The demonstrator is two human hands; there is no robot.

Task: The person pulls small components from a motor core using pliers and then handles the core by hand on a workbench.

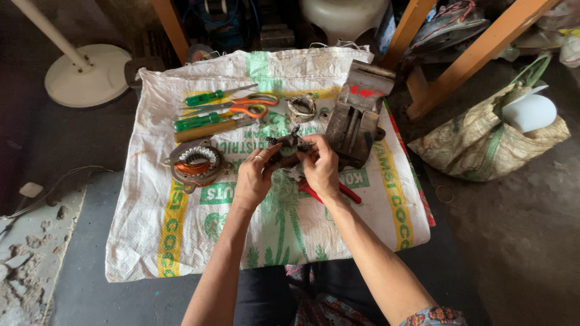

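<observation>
Near the middle of the frame, both hands close around one small dark metal part with wires [289, 147]; the left hand [255, 177] has a tight grip on its lower left side, with a ring on one finger; the right hand [320, 166] has a tight grip on its right side, fingers curled over the top; the part is held just above the white woven sack with green and yellow print [181, 235], which is spread flat like a mat.

Under the right hand, red-handled pliers [347, 192] lie on the sack; just right of the hands stands a grey metal vise with a red mark [357, 115]; left of the hands lies a round copper-wound motor coil in a metal ring [194, 163]; above it, in the upper middle, lie two green-handled screwdrivers [202, 108], orange-handled scissors [254, 105] and a small silver metal ring [301, 107].

At the right edge sits a beige patterned cloth bag with a green strap [483, 142], with a white rounded thing [530, 111] poking out; in the upper left stands a white round fan base [84, 75].
</observation>
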